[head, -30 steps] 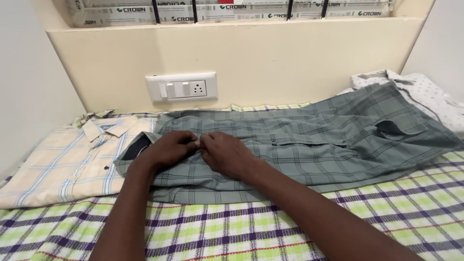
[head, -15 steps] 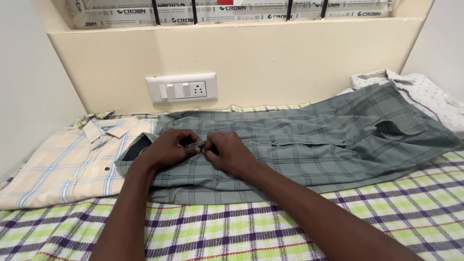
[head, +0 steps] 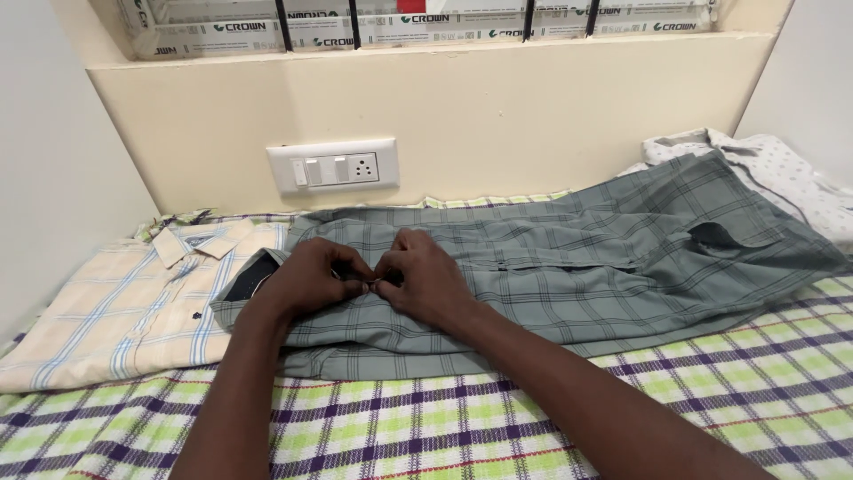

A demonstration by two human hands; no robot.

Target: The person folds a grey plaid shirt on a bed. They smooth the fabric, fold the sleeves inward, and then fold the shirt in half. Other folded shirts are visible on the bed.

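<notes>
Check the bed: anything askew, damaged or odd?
Nothing damaged or spilled. The grey checked trousers lie flat across the checked sheet, overlapping the edge of the cream shirt. Both hands, left and right, pinch the waistband. A white cloth sits crumpled at the right.

Grey checked woven-cloth shirt (head: 551, 267), matt and smooth, lightly creased. Pale cream and blue checked cotton-like shirt (head: 115, 307) at left, matt. Green, purple and white checked bedsheet (head: 426, 427), near, soft matt weave. White glossy plastic switch plate (head: 333, 165) on far cream matt painted wall (head: 498, 116).
</notes>
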